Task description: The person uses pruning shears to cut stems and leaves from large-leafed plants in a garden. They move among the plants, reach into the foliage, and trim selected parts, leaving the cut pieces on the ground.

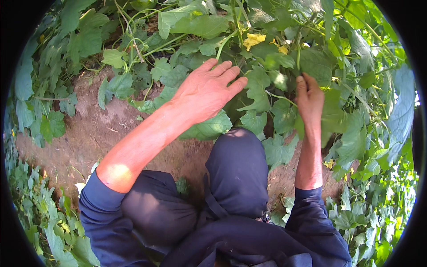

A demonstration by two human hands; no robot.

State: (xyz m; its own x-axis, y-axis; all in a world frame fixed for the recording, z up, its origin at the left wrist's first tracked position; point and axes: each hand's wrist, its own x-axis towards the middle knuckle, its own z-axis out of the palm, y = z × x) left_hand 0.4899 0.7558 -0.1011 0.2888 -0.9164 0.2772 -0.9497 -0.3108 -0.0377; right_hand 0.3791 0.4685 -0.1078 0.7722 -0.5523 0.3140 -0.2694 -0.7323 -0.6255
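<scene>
My left hand [215, 83] reaches palm down over the vine leaves, its fingers apart and nothing seen in them. A pale green stem [225, 43] rises just beyond its fingertips. My right hand [310, 95] has thumb and fingers pinched together at the lower end of a green vine stem [298, 56]. Beside that hand a broad green leaf [335, 113] looks blurred. Between the hands hang lobed leaves [257, 91] and a thin leaf stalk [282, 96]. Wilted yellow flowers [253, 40] show above them. Foliage hides what lies under my left palm.
Dense climbing vines with tendrils [133, 43] fill the far side and the right. Bare brown soil [96, 133] runs across the left and middle. My bent knee [237, 170] in dark trousers touches the leaf edge. More low foliage [43, 213] grows behind at the left.
</scene>
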